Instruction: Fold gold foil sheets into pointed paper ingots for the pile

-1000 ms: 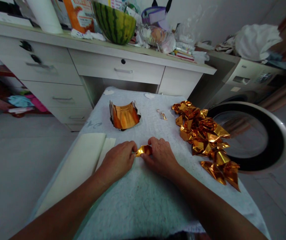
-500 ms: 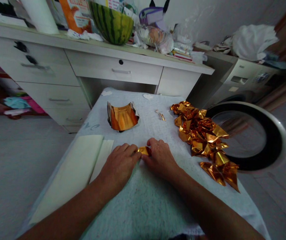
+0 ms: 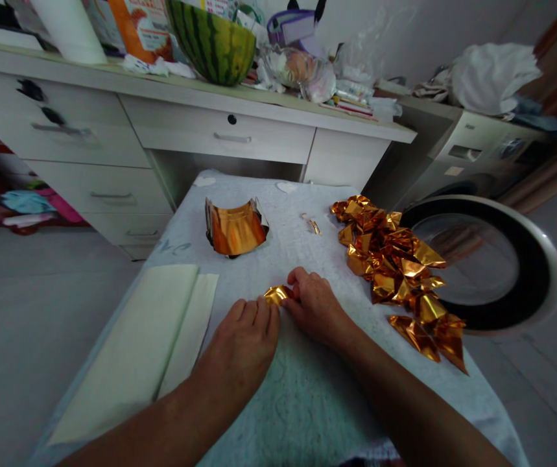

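A small piece of shiny gold foil paper point(image 3: 276, 295), partly folded, lies on the cloth-covered table between my hands. My left hand point(image 3: 249, 331) has its fingers together, with the tips at the foil's near left edge. My right hand point(image 3: 318, 305) pinches the foil's right end between thumb and fingers. Beyond them stands a curved stack of gold foil sheets point(image 3: 237, 230). To the right lies a heap of folded gold foil pieces point(image 3: 395, 250). Pale yellow paper sheets point(image 3: 132, 344) rest left of my left arm.
Small gold scraps point(image 3: 314, 226) lie past my right hand. A white desk with drawers point(image 3: 220, 130) stands behind the table, bearing a cut watermelon point(image 3: 213, 45) and clutter. At the right, a washing machine's round open door point(image 3: 545, 266) sits close to the table edge.
My left hand has shifted slightly nearer to me and turned, uncovering more of the foil. The right hand keeps its pinch at the foil's right end. The view has shifted slightly.
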`<move>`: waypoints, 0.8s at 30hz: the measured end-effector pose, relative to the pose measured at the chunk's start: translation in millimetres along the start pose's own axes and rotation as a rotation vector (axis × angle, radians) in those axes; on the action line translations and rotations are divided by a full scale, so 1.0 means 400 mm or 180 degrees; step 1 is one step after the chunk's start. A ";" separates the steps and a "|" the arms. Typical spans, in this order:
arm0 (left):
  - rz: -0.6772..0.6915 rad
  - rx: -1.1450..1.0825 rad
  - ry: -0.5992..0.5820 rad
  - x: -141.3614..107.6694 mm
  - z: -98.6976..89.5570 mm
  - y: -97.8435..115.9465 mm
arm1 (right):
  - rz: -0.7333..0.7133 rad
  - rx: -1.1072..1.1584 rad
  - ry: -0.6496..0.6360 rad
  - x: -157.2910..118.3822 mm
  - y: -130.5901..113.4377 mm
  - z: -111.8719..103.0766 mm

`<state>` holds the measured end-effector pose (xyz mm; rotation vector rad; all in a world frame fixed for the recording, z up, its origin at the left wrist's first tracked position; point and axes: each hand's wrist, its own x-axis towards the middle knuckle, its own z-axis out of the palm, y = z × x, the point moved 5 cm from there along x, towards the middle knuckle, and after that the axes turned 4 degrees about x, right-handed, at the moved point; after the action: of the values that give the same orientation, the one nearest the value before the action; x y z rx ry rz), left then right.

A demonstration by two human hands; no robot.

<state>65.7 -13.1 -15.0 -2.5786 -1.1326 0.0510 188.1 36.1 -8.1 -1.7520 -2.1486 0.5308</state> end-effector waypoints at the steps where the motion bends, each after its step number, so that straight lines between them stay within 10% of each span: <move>1: 0.0007 -0.0035 0.0012 0.001 -0.002 -0.002 | 0.0003 0.0002 -0.0005 0.000 0.000 -0.001; 24: 0.0072 -0.0693 0.0111 0.003 0.033 -0.007 | 0.0158 -0.0077 -0.0220 0.012 0.097 -0.037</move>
<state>62.4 -6.6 -26.6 -2.7699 -1.1537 -0.1182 227.4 49.1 -13.4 -1.8297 -2.1711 0.5886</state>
